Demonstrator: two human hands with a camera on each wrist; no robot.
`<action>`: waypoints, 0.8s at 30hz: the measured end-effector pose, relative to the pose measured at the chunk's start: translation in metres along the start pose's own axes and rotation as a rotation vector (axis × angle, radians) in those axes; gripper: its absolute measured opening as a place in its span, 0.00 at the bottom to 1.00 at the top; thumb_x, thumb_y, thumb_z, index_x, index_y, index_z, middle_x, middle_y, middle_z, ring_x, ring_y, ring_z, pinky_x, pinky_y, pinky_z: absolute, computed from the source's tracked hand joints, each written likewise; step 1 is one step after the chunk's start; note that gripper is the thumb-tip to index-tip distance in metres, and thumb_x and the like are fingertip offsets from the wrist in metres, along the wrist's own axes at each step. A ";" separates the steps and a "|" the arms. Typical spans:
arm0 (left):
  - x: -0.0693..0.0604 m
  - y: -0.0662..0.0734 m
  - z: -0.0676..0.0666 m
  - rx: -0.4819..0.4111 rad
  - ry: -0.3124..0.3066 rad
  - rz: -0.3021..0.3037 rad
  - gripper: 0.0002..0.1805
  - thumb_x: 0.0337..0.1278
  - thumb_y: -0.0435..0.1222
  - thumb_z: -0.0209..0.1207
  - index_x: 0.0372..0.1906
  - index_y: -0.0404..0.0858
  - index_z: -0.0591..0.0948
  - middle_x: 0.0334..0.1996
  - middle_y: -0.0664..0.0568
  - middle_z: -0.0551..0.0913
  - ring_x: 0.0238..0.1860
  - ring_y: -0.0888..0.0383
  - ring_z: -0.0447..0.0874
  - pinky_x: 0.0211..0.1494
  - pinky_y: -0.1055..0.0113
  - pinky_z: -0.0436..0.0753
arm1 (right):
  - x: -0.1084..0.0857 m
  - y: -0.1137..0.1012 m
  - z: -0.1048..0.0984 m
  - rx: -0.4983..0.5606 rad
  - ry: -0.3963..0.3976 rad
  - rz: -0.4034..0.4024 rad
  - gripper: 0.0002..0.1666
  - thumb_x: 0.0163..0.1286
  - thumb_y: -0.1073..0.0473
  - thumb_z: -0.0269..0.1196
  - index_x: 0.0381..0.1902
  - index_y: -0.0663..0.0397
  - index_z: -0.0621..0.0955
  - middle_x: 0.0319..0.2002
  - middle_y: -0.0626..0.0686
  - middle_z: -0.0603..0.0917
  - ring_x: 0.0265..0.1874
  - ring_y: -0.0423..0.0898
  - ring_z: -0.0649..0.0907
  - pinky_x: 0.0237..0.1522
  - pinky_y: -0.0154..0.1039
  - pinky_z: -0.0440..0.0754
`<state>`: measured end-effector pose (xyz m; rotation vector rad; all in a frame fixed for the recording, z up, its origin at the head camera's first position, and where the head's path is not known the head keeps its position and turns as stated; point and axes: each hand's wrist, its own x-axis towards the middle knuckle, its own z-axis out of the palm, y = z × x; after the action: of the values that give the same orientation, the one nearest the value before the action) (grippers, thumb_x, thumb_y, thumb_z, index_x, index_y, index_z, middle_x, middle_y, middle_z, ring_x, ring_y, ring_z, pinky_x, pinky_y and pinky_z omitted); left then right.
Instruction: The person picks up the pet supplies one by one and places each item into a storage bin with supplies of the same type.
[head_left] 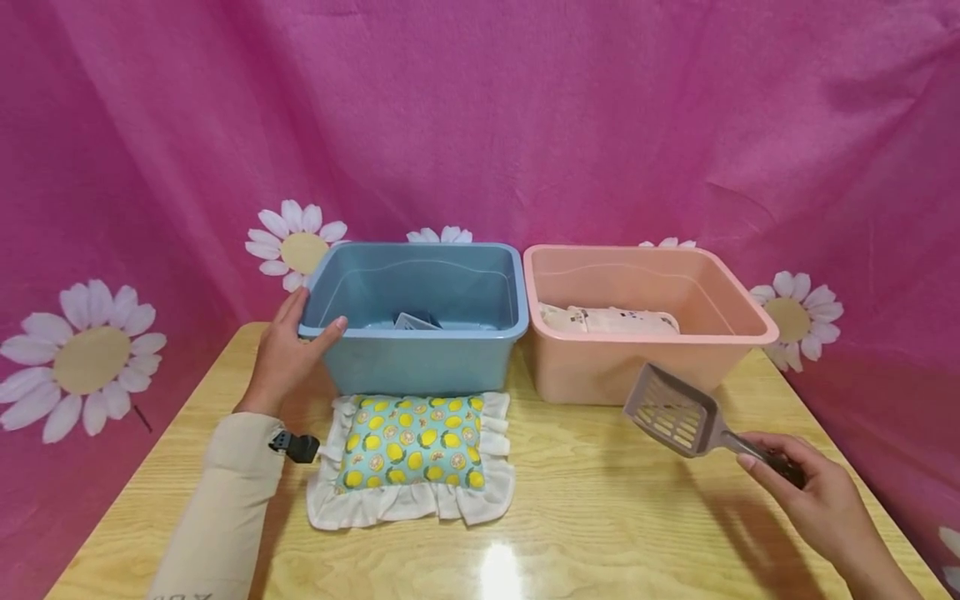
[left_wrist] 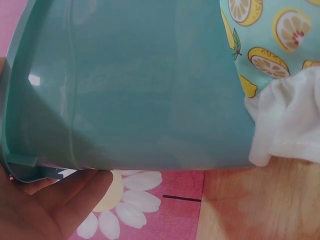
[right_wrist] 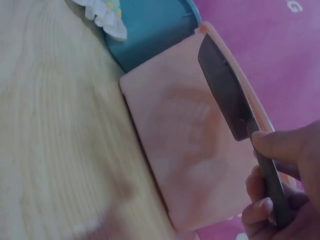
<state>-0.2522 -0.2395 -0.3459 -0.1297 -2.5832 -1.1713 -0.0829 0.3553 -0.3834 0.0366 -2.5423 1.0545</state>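
Observation:
My left hand [head_left: 288, 354] rests at the near-left corner of a blue plastic bin [head_left: 420, 367], thumb on the front rim and fingers along the left side. The left wrist view shows those fingers [left_wrist: 82, 197] fairly straight against the bin's outer edge. My right hand [head_left: 821, 492] grips the dark handle of a brown slotted litter scoop [head_left: 671, 412], raised in front of a pink bin [head_left: 577, 375]. Seen edge-on in the right wrist view, the scoop [right_wrist: 225, 85] has its handle between thumb and curled fingers.
A lemon-print pillow [head_left: 412, 442] with white ruffles lies before the blue bin. Inside that bin is a partly hidden grey object [head_left: 416, 322]. Pale patterned cloth [head_left: 615, 321] lies in the pink bin. A pink flowered curtain [head_left: 480, 125] hangs behind the wooden table [head_left: 585, 525].

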 end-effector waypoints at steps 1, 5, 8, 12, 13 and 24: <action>0.000 0.000 0.000 0.000 0.003 0.003 0.50 0.57 0.60 0.57 0.77 0.44 0.50 0.76 0.48 0.49 0.71 0.37 0.54 0.60 0.32 0.66 | 0.001 -0.001 0.000 0.005 0.000 -0.001 0.17 0.65 0.61 0.66 0.51 0.58 0.82 0.35 0.37 0.82 0.28 0.32 0.80 0.25 0.25 0.76; 0.000 0.001 0.001 0.001 0.011 0.010 0.50 0.58 0.60 0.57 0.77 0.42 0.51 0.76 0.47 0.50 0.71 0.38 0.54 0.62 0.32 0.64 | 0.004 -0.006 0.001 0.018 -0.016 -0.047 0.17 0.65 0.63 0.65 0.52 0.60 0.81 0.36 0.38 0.82 0.29 0.32 0.80 0.26 0.25 0.78; -0.001 0.001 0.002 -0.001 0.009 0.007 0.49 0.58 0.59 0.57 0.77 0.42 0.50 0.76 0.47 0.50 0.71 0.39 0.54 0.63 0.32 0.63 | 0.005 -0.009 0.001 0.026 -0.026 -0.079 0.17 0.65 0.65 0.65 0.52 0.61 0.81 0.37 0.38 0.81 0.28 0.33 0.79 0.25 0.25 0.77; -0.002 0.001 0.002 -0.006 0.005 0.006 0.49 0.58 0.59 0.57 0.77 0.43 0.50 0.76 0.47 0.50 0.71 0.38 0.54 0.62 0.32 0.65 | 0.008 -0.014 0.002 0.034 -0.019 -0.108 0.16 0.64 0.67 0.65 0.51 0.60 0.82 0.37 0.38 0.81 0.28 0.32 0.79 0.26 0.24 0.77; -0.002 0.001 0.002 -0.007 0.005 0.008 0.49 0.58 0.59 0.57 0.77 0.43 0.50 0.76 0.47 0.50 0.71 0.38 0.54 0.62 0.32 0.65 | 0.008 -0.016 0.002 0.035 -0.017 -0.116 0.16 0.64 0.68 0.65 0.51 0.60 0.82 0.37 0.38 0.81 0.29 0.32 0.79 0.26 0.24 0.77; -0.002 0.003 0.000 -0.009 0.000 0.009 0.49 0.58 0.59 0.57 0.77 0.45 0.49 0.76 0.48 0.49 0.71 0.37 0.55 0.60 0.32 0.66 | 0.020 -0.030 0.002 0.065 -0.004 -0.161 0.16 0.63 0.70 0.65 0.49 0.60 0.82 0.39 0.41 0.81 0.31 0.32 0.80 0.27 0.23 0.77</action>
<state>-0.2497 -0.2376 -0.3450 -0.1435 -2.5749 -1.1802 -0.0965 0.3346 -0.3570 0.2566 -2.4603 1.0738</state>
